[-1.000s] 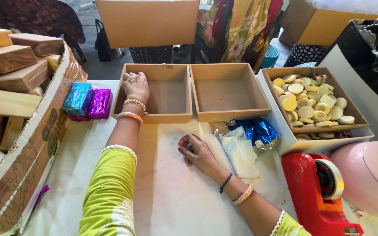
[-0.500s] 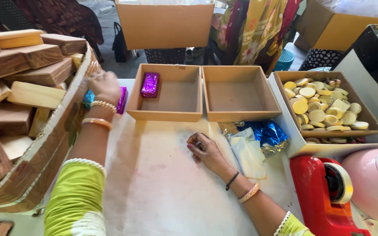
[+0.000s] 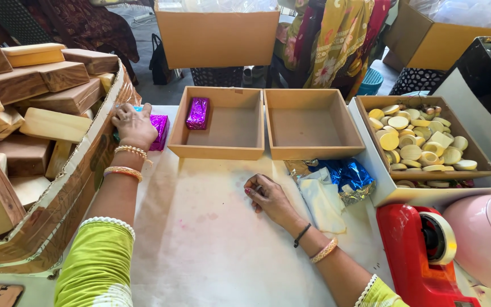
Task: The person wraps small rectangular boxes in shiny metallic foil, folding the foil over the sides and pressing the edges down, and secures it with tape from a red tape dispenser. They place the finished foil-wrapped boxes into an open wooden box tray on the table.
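Left hand (image 3: 133, 124) flat on magenta foil block (image 3: 159, 131), teal block (image 3: 137, 108) peeking beneath fingers, beside carton (image 3: 86, 170) of wooden blocks (image 3: 58, 75). Right hand (image 3: 267, 194) curled, knuckles down on white table (image 3: 211, 250), holding nothing visible. Left tray (image 3: 218, 150) holds one purple foil block (image 3: 198, 112); right tray (image 3: 312, 152) beside it. Blue foil (image 3: 345, 173) and white sheets (image 3: 322, 204) near right hand. Box of soap discs (image 3: 421, 142) far right; red tape dispenser (image 3: 421, 261) bottom right.

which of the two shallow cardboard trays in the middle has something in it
The left cardboard tray, the one nearer the left hand. A purple foil-wrapped block lies in its far left corner. The right cardboard tray beside it shows only bare bottom.
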